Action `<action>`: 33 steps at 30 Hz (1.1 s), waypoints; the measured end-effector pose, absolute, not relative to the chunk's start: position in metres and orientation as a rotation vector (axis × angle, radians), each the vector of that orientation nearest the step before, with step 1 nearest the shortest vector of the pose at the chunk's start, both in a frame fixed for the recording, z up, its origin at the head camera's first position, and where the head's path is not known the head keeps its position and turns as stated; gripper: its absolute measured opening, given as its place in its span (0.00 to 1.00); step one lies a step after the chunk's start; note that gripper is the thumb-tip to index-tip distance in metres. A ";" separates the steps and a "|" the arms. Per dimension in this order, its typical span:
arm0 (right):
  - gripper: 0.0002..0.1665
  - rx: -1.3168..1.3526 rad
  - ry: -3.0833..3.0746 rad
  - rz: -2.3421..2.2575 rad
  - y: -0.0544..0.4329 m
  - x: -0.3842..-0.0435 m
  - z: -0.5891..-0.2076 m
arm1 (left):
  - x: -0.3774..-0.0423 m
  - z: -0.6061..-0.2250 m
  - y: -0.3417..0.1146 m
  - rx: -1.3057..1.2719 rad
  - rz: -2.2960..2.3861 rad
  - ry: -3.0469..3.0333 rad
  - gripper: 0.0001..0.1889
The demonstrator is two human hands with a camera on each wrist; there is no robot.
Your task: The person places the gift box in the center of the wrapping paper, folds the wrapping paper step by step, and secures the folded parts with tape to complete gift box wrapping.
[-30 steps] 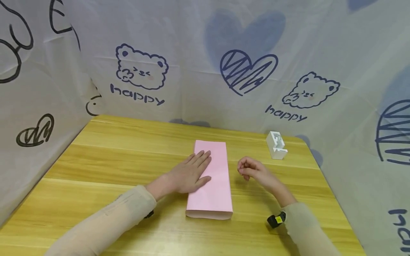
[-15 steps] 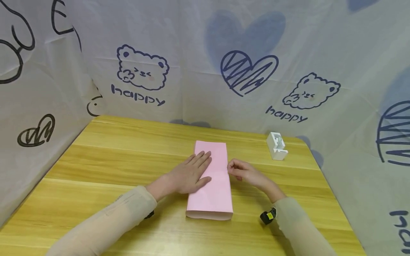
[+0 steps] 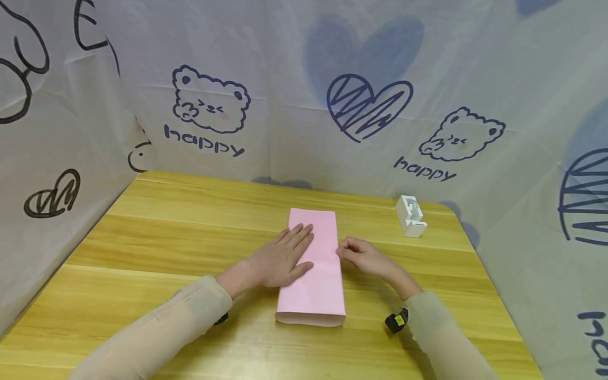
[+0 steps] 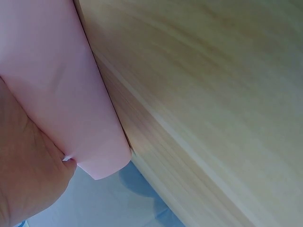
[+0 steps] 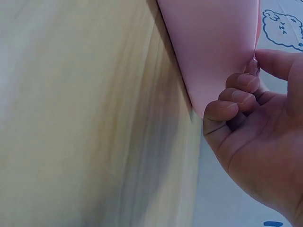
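Pink paper (image 3: 320, 295): folded into a long, low sleeve, it lies at the centre of the frame on the wooden table (image 3: 166, 248), an open end facing the bottom.
Left hand (image 3: 280, 259): rests flat on the paper, fingers straight, thumb spread apart.
Right hand (image 3: 364, 257): thumb and forefinger pinch a small glossy piece (image 5: 252, 67), apparently clear tape, at the paper's right edge; the other fingers curl.
Paper edge: a light left palm should steady the sleeve without crushing it; the piece wants laying square, then smoothing, lest it wrinkle or cling to the fingers.
White holder (image 3: 410, 216): sits upper right, well apart.
Backdrop (image 3: 285, 53): printed cloth hangs behind.
Obstruction: the left hand covers part of the paper.
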State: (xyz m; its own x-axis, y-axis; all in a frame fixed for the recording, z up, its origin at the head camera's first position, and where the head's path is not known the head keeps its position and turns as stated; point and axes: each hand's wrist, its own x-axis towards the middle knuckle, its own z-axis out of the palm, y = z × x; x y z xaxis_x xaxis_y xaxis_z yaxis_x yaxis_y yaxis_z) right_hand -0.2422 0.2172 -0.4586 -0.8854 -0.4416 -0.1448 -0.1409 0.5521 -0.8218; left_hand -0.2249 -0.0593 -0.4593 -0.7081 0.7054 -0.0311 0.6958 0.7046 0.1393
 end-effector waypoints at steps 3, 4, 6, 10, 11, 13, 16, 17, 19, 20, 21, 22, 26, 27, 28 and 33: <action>0.13 -0.458 2.473 -1.232 0.218 -0.243 -0.461 | -0.225 -0.459 -0.059 1.166 0.184 2.826 0.41; 0.14 -0.448 2.471 -1.232 0.218 -0.243 -0.461 | -0.225 -0.459 -0.059 1.168 0.183 2.828 0.41; 0.15 -0.424 2.458 -1.245 0.218 -0.244 -0.463 | -0.224 -0.459 -0.059 1.170 0.179 2.830 0.41; 0.18 -0.346 2.396 -1.286 0.220 -0.245 -0.464 | -0.224 -0.459 -0.059 1.173 0.175 2.834 0.41; 0.19 -0.324 2.375 -1.297 0.221 -0.246 -0.464 | -0.225 -0.459 -0.059 1.173 0.174 2.834 0.41; 0.21 -0.279 2.334 -1.312 0.222 -0.248 -0.465 | -0.225 -0.460 -0.059 1.169 0.175 2.833 0.41; 0.21 -0.229 2.286 -1.333 0.224 -0.250 -0.466 | -0.225 -0.460 -0.059 1.163 0.176 2.829 0.41; 0.22 -0.216 2.277 -1.336 0.226 -0.250 -0.467 | -0.225 -0.460 -0.060 1.162 0.174 2.828 0.41; 0.23 -0.205 2.270 -1.334 0.228 -0.251 -0.469 | -0.225 -0.460 -0.060 1.160 0.174 2.823 0.41; 0.24 -0.203 2.270 -1.331 0.229 -0.251 -0.470 | -0.225 -0.460 -0.060 1.160 0.171 2.821 0.41; 0.25 -0.204 2.269 -1.330 0.230 -0.251 -0.471 | -0.225 -0.460 -0.060 1.161 0.172 2.820 0.41; 0.25 -0.210 2.269 -1.332 0.230 -0.250 -0.471 | -0.225 -0.460 -0.060 1.162 0.172 2.820 0.41; 0.21 -0.222 2.265 -1.371 0.232 -0.248 -0.472 | -0.226 -0.460 -0.060 1.167 0.173 2.819 0.41; 0.20 -0.215 2.265 -1.389 0.232 -0.247 -0.472 | -0.226 -0.460 -0.060 1.168 0.176 2.818 0.41; 0.18 -0.205 2.268 -1.406 0.231 -0.247 -0.472 | -0.227 -0.460 -0.060 1.169 0.176 2.820 0.41; 0.17 -0.162 2.309 -1.449 0.226 -0.242 -0.468 | -0.226 -0.461 -0.059 1.168 0.179 2.821 0.41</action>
